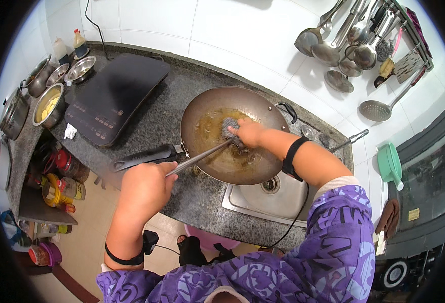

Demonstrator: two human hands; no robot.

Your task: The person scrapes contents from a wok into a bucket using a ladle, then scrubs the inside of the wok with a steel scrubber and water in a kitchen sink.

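A wide wok with yellowish-brown liquid in it rests over the sink's edge, its black long handle pointing left. My left hand is closed around the metal handle of a cooking utensil, which slants over the wok's rim. The utensil's head lies inside the wok, mostly hidden by my right hand. That hand grips a grey steel-wool scrubber, pressed close to the utensil's head near the liquid.
An induction cooker stands left on the granite counter. A sink lies under the wok's near right side. A bowl of yellow slices sits far left. Ladles and a skimmer hang at right. A cable trails from my right arm.
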